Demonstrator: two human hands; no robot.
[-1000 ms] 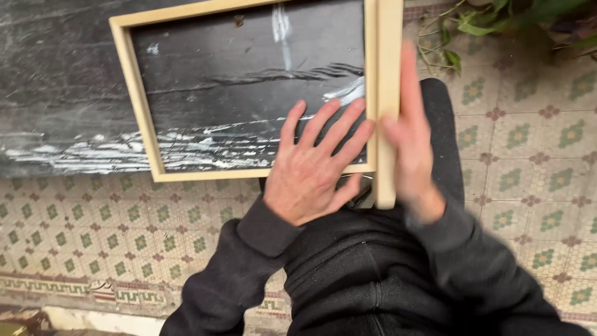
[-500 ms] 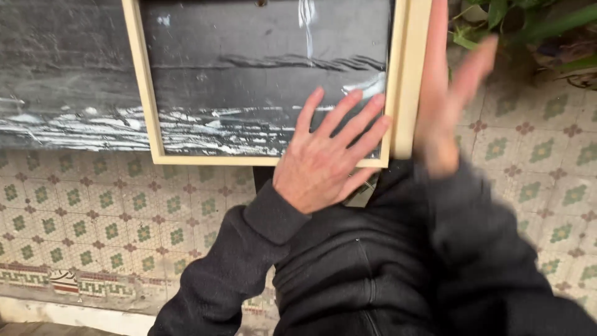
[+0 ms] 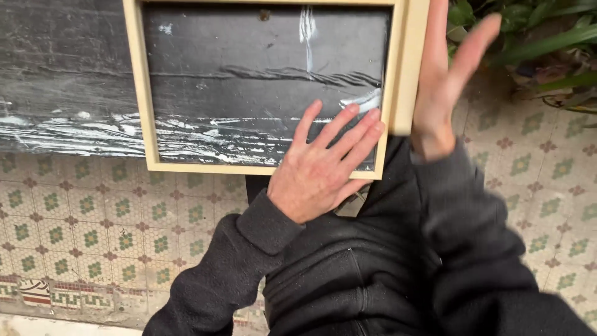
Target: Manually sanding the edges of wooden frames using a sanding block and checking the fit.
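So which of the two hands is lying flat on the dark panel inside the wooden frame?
The left hand: its fingers are spread flat on the dark panel. The right hand stands edge-on, open, beside the wooden frame's right side.

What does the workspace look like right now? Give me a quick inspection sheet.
Surface: black bench top, scratched and streaked with white.
Job's things: pale wooden frame lying flat on it, dark streaked panel inside.
Clutter: nothing seen.
Hands: left hand flat, fingers spread over the frame's lower right corner; right hand open and blurred, at the frame's right rail; contact cannot be told.
Cables: nothing seen.
Surroundings: patterned floor tiles; green plant leaves at upper right; the person's dark sleeves and jacket.
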